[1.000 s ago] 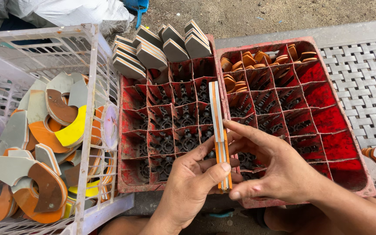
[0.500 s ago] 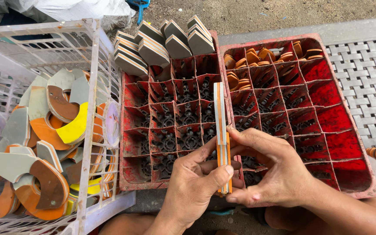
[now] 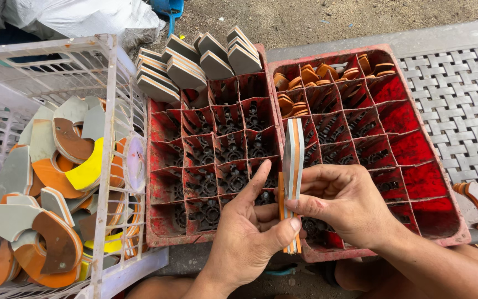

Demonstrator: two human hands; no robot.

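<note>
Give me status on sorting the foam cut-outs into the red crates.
Done: grey wedge stacks fill the left crate's back row; small orange pieces sit in the right crate's far cells. In hand: left hand and right hand pinch a thin stack. Left: most cells empty; white basket holds more pieces.

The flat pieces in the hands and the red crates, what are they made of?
The stack of flat pieces, pinched edge-up between the left hand and right hand, looks like layered foam or rubber sheet: matte grey faces with orange bands along the cut edges. The red crates look like moulded hard plastic, dull and grimy, with thin divider walls.
</note>
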